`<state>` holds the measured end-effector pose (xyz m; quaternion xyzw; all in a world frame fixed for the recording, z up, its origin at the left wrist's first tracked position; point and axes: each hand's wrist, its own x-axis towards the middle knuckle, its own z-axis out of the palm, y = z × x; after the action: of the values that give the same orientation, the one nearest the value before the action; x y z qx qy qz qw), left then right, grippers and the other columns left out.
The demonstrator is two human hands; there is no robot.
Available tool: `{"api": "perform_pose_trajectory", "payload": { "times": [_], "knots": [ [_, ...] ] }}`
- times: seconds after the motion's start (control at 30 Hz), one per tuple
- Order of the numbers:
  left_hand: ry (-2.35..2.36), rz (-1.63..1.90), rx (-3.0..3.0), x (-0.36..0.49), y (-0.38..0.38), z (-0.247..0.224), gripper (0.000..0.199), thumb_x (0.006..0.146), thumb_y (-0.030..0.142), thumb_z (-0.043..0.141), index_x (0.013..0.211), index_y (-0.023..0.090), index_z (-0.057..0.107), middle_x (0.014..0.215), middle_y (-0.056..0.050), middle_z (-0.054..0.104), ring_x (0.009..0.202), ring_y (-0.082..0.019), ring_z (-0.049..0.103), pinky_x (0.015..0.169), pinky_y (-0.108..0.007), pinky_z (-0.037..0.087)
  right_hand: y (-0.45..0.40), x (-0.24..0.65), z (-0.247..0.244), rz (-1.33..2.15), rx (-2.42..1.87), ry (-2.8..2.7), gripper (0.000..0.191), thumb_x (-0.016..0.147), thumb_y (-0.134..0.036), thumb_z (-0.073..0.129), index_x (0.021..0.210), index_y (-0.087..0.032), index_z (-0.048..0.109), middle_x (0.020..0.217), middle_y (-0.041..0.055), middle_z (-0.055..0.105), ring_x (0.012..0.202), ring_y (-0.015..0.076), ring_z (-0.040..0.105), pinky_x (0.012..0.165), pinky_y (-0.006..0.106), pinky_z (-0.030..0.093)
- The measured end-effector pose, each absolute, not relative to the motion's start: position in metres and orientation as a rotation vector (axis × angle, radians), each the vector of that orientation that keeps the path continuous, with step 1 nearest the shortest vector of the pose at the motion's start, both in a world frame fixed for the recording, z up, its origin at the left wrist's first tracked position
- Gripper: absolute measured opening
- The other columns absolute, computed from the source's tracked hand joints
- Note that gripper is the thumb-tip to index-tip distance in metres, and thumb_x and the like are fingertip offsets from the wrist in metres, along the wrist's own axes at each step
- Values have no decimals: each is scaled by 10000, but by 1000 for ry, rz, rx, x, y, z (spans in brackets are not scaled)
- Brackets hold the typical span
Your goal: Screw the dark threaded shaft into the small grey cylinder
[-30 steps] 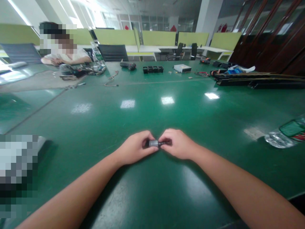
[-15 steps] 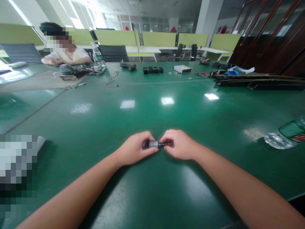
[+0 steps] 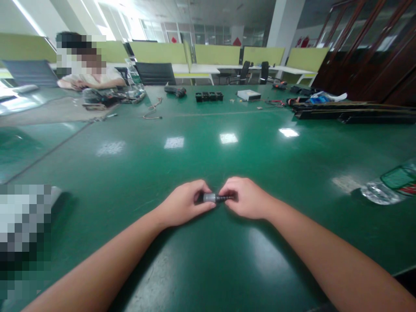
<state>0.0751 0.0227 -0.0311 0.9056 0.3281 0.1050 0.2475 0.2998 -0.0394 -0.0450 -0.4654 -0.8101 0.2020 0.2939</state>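
Low over the near middle of the green table point(image 3: 208, 160), my left hand point(image 3: 188, 203) pinches a small grey cylinder point(image 3: 209, 198) between thumb and fingers. A dark, ridged shaft point(image 3: 221, 198) sticks out of the cylinder's right end. My right hand point(image 3: 247, 197) has its thumb and fingertips closed around the far end of that shaft. The two hands are close together, with a narrow gap between their fingertips. The shaft's tip is partly hidden by the right fingers.
A clear bottle point(image 3: 386, 188) lies at the right edge. A blurred-out object point(image 3: 26, 221) sits at the left. Across the table are a black block point(image 3: 209, 96), a silver box point(image 3: 248, 95), a cable point(image 3: 151, 113) and long black bars point(image 3: 354, 113). A person point(image 3: 94, 78) sits at the far left.
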Motion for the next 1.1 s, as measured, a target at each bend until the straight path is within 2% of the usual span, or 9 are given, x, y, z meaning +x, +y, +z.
{"api": "perform_pose_trajectory", "payload": {
  "times": [1.1],
  "knots": [
    [875,312,2465,75,23,-31,294,855,477,630,932,194,629,773,2,610,680,-154,544,612,-245,382,-41,310,-38,553,-1371,-2191,91,779,-152,694,859,-174,732,796,21,664,732,134,569,667,248,402]
  ]
}}
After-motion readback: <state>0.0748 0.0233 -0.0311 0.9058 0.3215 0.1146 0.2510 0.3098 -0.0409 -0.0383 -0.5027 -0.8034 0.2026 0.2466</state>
